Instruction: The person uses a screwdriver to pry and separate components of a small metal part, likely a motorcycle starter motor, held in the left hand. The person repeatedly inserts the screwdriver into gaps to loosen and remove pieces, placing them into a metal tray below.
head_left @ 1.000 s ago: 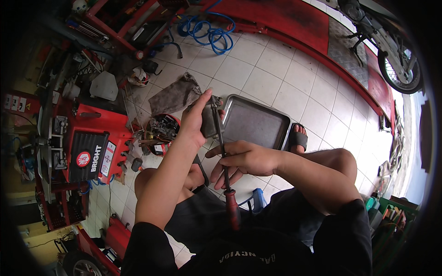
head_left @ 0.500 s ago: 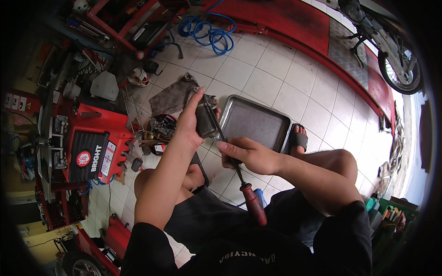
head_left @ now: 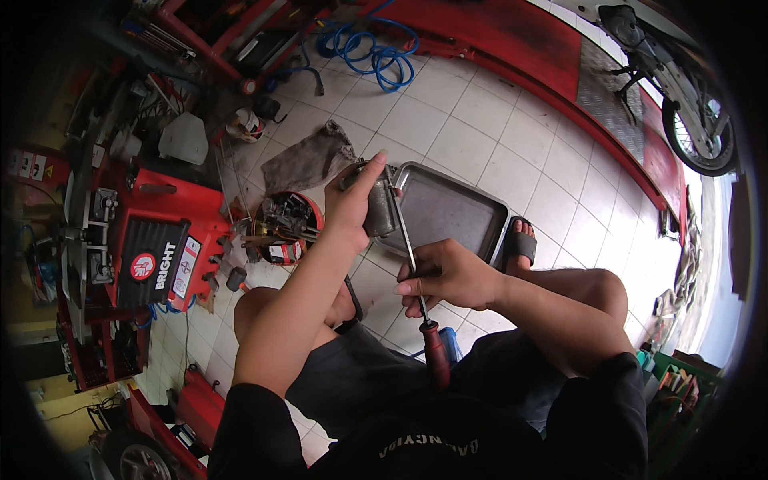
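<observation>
My left hand is closed around a dull grey, roughly cylindrical metal part. A long screwdriver with a red handle slants across, its steel shaft lying against the right side of the part. The tip end is near my left thumb, and I cannot make out whether it is inserted anywhere. Fingers of my right hand pinch the shaft just above the handle, which points down toward my lap. Beyond my hands, a shallow grey metal tray rests on the floor.
A dirty grey rag and a red basin of tools and parts lie left of the tray. A red machine stands farther left. Coiled blue hose lies near a red platform; a motorcycle is at far right.
Both hands have shifted a little to the right. My right hand has slid down the shaft toward the handle. Screwdriver and metal part now stand steeper, and the part has turned slightly.
</observation>
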`<action>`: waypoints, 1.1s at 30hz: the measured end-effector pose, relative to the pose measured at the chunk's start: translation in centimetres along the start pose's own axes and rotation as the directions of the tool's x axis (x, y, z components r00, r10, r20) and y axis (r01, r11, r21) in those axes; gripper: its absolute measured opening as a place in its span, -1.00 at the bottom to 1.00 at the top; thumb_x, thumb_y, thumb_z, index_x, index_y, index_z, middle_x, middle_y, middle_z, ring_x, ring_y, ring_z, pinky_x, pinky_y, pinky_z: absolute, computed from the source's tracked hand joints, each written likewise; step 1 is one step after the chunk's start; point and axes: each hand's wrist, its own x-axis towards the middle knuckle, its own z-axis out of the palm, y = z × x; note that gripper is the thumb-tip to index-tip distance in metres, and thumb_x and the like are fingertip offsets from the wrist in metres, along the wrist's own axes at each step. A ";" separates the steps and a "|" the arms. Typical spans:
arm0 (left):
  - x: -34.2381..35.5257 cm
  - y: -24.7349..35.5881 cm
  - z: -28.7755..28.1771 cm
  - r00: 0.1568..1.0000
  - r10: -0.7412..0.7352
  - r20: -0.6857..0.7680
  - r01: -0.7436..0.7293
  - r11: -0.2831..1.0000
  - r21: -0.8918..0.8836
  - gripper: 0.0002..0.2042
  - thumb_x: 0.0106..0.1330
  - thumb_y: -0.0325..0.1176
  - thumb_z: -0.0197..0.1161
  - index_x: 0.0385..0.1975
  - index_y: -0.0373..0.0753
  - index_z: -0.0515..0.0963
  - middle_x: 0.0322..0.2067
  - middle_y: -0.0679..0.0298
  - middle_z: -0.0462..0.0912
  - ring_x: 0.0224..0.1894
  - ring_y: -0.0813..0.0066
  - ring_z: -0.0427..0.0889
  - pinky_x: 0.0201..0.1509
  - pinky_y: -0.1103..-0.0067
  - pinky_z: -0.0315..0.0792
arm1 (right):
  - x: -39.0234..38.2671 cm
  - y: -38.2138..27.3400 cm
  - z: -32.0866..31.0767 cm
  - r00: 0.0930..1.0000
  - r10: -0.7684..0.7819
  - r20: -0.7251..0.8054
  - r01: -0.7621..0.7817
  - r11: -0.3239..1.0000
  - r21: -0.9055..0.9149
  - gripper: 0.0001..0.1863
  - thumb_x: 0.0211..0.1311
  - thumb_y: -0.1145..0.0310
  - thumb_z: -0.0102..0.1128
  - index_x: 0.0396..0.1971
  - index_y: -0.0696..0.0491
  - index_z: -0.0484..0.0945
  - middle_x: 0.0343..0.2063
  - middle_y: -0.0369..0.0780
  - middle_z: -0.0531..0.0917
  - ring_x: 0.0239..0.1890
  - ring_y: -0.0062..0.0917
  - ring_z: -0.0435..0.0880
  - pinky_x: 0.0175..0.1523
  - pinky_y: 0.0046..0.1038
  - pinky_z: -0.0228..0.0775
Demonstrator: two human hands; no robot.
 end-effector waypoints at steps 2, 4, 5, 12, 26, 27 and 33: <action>-0.3 -0.5 0.2 0.997 0.072 0.026 -0.074 0.996 0.046 -0.71 0.22 -0.22 0.55 -0.27 -0.25 0.60 -0.39 0.26 0.67 -0.49 0.40 0.70 -0.41 0.47 0.62 | -0.2 0.5 0.0 1.000 0.000 -0.028 0.000 1.000 -0.001 -0.74 0.40 0.40 0.31 -0.11 0.27 0.51 -0.33 -0.12 0.72 -0.25 -0.41 0.81 -0.13 -0.43 0.71; -0.1 -1.1 0.1 0.984 0.161 0.074 -0.168 0.980 0.105 -0.70 0.28 -0.21 0.50 -0.18 -0.25 0.58 -0.37 0.25 0.66 -0.45 0.37 0.72 -0.39 0.46 0.64 | -0.5 1.1 0.0 0.999 -0.003 -0.049 0.004 1.000 0.004 -0.75 0.39 0.41 0.32 -0.14 0.27 0.52 -0.32 -0.12 0.73 -0.25 -0.42 0.81 -0.12 -0.43 0.71; -0.2 -1.1 0.4 0.973 0.210 0.096 -0.220 0.970 0.104 -0.72 0.29 -0.23 0.49 -0.20 -0.24 0.58 -0.39 0.30 0.63 -0.45 0.39 0.72 -0.38 0.48 0.63 | -0.7 1.3 -0.1 0.998 -0.009 -0.058 0.009 1.000 0.009 -0.75 0.38 0.41 0.33 -0.14 0.27 0.52 -0.31 -0.12 0.73 -0.25 -0.42 0.81 -0.11 -0.43 0.71; 0.5 -0.7 1.9 0.908 0.404 0.109 -0.411 0.911 0.047 -0.75 0.33 -0.26 0.46 -0.20 -0.25 0.58 -0.36 0.26 0.64 -0.44 0.41 0.71 -0.35 0.50 0.61 | -1.5 4.0 -1.7 0.986 -0.144 -0.078 0.127 0.972 -0.198 -0.78 0.37 0.45 0.32 -0.16 0.30 0.54 -0.33 -0.12 0.74 -0.26 -0.47 0.80 -0.09 -0.45 0.69; 0.7 -0.7 0.8 0.995 -0.068 0.073 0.078 0.987 -0.142 -0.57 0.36 0.00 0.37 -0.11 -0.29 0.53 -0.26 0.16 0.66 -0.32 0.36 0.67 -0.21 0.51 0.62 | -5.9 -5.4 -7.6 0.563 -0.577 -0.591 0.708 0.706 -0.014 -0.52 0.54 0.16 0.11 0.17 0.28 0.46 -0.19 -0.03 0.75 -0.25 -0.35 0.79 0.12 -0.34 0.60; 0.7 -0.6 0.9 0.989 -0.107 0.098 0.123 0.977 -0.176 -0.55 0.37 0.03 0.35 -0.10 -0.29 0.53 -0.24 0.16 0.66 -0.30 0.36 0.66 -0.20 0.52 0.61 | -5.5 -3.7 -8.3 0.712 -0.463 -0.528 0.574 0.817 0.057 -0.47 0.53 0.05 0.07 0.16 0.25 0.47 -0.18 -0.01 0.74 -0.29 -0.31 0.78 0.07 -0.32 0.60; 0.6 0.3 -0.7 0.962 -0.148 0.228 0.215 0.927 -0.307 -0.51 0.37 0.06 0.33 -0.07 -0.31 0.52 -0.21 0.13 0.66 -0.27 0.31 0.65 -0.18 0.48 0.63 | 0.2 3.2 -5.6 0.949 0.172 -0.266 -0.082 0.945 0.317 -0.51 0.40 0.12 0.32 -0.08 0.31 0.46 -0.52 -0.25 0.48 -0.60 -0.48 0.55 -0.44 -0.34 0.56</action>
